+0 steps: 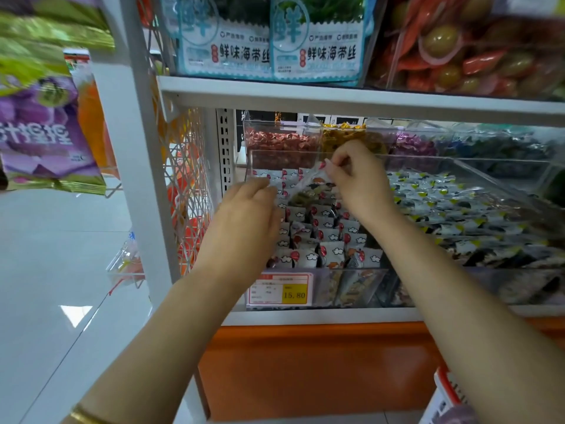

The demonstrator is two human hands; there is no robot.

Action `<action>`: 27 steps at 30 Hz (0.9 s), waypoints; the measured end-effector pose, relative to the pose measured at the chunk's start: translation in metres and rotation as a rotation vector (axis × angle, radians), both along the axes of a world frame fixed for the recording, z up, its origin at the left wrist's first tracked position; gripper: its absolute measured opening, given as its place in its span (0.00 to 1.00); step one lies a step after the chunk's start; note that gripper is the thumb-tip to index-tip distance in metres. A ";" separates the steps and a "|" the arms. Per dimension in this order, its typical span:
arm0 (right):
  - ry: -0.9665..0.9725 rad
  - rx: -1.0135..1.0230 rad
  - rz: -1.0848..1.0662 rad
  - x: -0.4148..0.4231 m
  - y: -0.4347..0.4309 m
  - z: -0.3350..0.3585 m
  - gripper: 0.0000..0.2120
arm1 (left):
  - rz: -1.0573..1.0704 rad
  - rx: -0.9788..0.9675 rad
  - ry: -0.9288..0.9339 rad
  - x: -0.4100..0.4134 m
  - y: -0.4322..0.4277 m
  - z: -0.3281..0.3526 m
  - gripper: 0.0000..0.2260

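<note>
A clear plastic bin (351, 286) on a shop shelf holds rows of small white snack packets (327, 240) with red dots and cloud prints. My right hand (357, 175) pinches one small packet (308, 191) by its top edge and holds it tilted above the back of the bin. My left hand (244, 221) reaches in beside it, its fingertips at the packet's left side with fingers curved; whether they grip it is unclear.
A price tag (281, 290) reading 15.80 sits on the bin's front. Neighbouring bins hold dark packets (458, 215) and wrapped sweets (281, 142). The shelf above (336, 96) carries seaweed bags (269, 41). A white upright post (131, 148) and hanging bags (46, 123) stand left.
</note>
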State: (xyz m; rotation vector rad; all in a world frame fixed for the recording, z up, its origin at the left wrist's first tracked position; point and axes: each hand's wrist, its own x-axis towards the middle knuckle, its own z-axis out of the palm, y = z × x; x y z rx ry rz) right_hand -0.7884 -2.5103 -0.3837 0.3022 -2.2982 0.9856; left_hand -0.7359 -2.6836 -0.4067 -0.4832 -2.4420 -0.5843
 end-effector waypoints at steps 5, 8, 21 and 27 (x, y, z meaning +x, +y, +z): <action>-0.027 -0.507 0.070 0.049 0.011 -0.006 0.08 | -0.036 0.262 -0.059 0.011 0.009 0.007 0.19; -0.182 -0.853 0.204 0.067 0.013 -0.012 0.05 | -0.062 0.359 -0.214 0.013 0.012 0.006 0.20; -0.430 -1.433 0.584 0.087 0.004 -0.027 0.07 | -0.162 1.098 -0.538 0.015 0.012 0.011 0.12; -0.389 -1.589 0.507 0.083 0.002 -0.031 0.07 | -0.358 1.035 -0.616 0.017 0.008 0.012 0.17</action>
